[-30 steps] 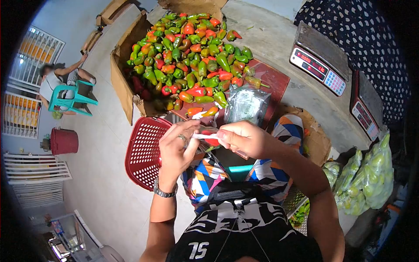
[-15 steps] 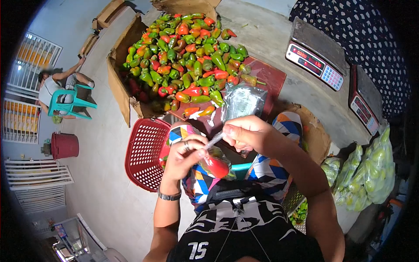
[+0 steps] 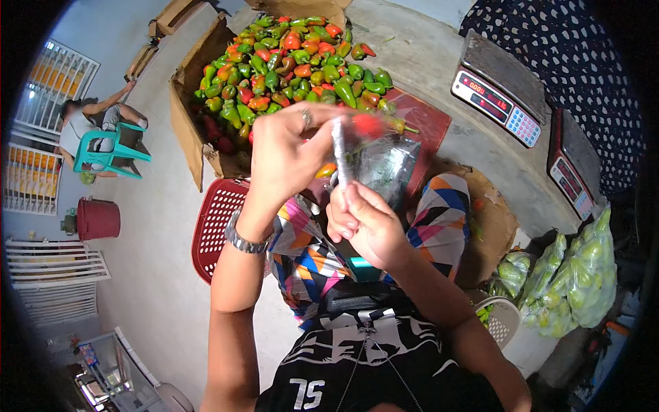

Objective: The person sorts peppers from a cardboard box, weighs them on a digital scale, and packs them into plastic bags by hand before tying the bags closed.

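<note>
A small clear plastic bag with red pepper showing inside is smeared by motion above my lap. My left hand, wearing a ring and a metal watch, is closed with its fingertips at the bag's twisted neck. Lower down, my right hand pinches the tail end of that neck. Just beyond the hands lie clear plastic packets on a dark red surface. A large heap of red and green peppers fills the opened cardboard box ahead, partly hidden by my left hand.
A red perforated basket stands left of my knees. Two digital scales sit on the ledge at right, near plastic bags of green peppers. At far left, a person sits on a teal chair near a red bucket.
The bag of peppers has swung from above my lap up and away, over the packets. My left hand has moved forward, and the right has come lower; both still grip the twisted neck.
</note>
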Available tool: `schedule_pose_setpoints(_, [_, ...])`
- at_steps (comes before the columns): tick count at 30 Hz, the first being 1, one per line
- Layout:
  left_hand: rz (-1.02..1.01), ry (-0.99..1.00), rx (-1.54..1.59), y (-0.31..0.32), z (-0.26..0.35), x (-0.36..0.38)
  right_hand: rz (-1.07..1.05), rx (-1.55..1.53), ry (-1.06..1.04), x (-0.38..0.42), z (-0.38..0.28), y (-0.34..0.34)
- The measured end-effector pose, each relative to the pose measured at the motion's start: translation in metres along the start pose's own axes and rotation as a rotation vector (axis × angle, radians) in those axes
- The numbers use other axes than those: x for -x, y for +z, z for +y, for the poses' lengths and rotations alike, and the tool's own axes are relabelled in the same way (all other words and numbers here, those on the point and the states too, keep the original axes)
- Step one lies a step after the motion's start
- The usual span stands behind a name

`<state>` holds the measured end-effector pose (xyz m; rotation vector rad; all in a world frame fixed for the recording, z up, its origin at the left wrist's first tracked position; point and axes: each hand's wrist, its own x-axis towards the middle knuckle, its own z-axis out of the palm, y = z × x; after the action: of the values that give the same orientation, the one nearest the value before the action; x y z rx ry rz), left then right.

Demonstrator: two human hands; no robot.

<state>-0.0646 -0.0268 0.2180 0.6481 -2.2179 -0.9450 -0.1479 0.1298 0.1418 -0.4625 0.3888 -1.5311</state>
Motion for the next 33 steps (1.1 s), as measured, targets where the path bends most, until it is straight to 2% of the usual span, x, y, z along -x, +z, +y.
schedule_pose_setpoints(2, [-0.111,0.04,0.534,0.006,0.023,-0.013,-0.17,-0.097,-0.072,0.0,-0.001,-0.013])
schedule_pose_setpoints(3, [-0.12,0.124,0.705,0.01,0.026,-0.013,-0.279,-0.117,-0.081,0.0,-0.001,-0.02])
schedule_pose_setpoints(4, [-0.181,0.073,0.951,0.011,0.025,-0.01,-0.39,-0.14,-0.088,0.0,-0.001,-0.025])
schedule_pose_setpoints(5, [-0.244,0.02,1.193,0.013,0.02,-0.006,-0.417,-0.17,-0.05,0.002,-0.001,-0.027])
schedule_pose_setpoints(6, [-0.287,0.075,1.252,0.017,0.008,-0.005,-0.36,-0.122,-0.002,0.002,-0.002,-0.031])
schedule_pose_setpoints(7, [-0.288,0.025,1.307,0.018,-0.001,0.001,-0.301,-0.073,0.041,0.003,-0.003,-0.04])
schedule_pose_setpoints(9, [-0.293,-0.101,1.244,0.006,-0.012,0.008,-0.178,0.02,0.125,0.006,-0.011,-0.056])
schedule_pose_setpoints(10, [-0.339,-0.113,1.218,-0.001,-0.029,0.005,-0.101,0.23,0.158,0.002,-0.032,-0.059])
schedule_pose_setpoints(11, [-0.286,-0.181,0.991,-0.009,-0.048,0.001,-0.05,0.522,0.094,-0.002,-0.05,-0.057])
schedule_pose_setpoints(13, [-0.156,-0.144,0.693,-0.001,-0.052,-0.013,0.115,0.886,-0.197,-0.009,-0.063,-0.048])
schedule_pose_setpoints(17, [-0.094,-0.021,0.326,0.021,-0.021,-0.041,0.311,1.118,-0.311,0.004,-0.061,-0.016])
schedule_pose_setpoints(18, [-0.039,-0.141,0.314,0.028,-0.006,-0.038,0.32,1.022,-0.311,0.005,-0.053,-0.016])
schedule_pose_setpoints(19, [0.007,-0.1,0.184,0.03,0.001,-0.033,0.326,0.927,-0.312,0.004,-0.048,-0.014])
schedule_pose_setpoints(21, [0.071,-0.109,0.065,0.029,-0.002,-0.011,0.277,0.966,-0.356,0.007,-0.04,-0.005])
schedule_pose_setpoints(25, [0.108,-0.131,-0.055,0.036,-0.031,0.017,0.329,0.81,-0.238,0.004,-0.009,-0.012])
schedule_pose_setpoints(27, [0.093,0.032,-0.238,0.048,-0.022,0.011,0.362,0.69,-0.211,0.0,0.011,-0.014])
schedule_pose_setpoints(29, [0.005,0.117,-0.011,0.054,0.007,0.001,0.335,0.42,-0.333,0.001,0.028,-0.01])
schedule_pose_setpoints(31, [-0.11,0.076,0.488,0.052,0.016,-0.005,0.15,0.041,-0.374,0.001,0.03,-0.011])
schedule_pose_setpoints(33, [-0.271,-0.056,0.986,0.044,0.016,-0.002,-0.17,-0.106,-0.268,0.005,0.016,-0.024])
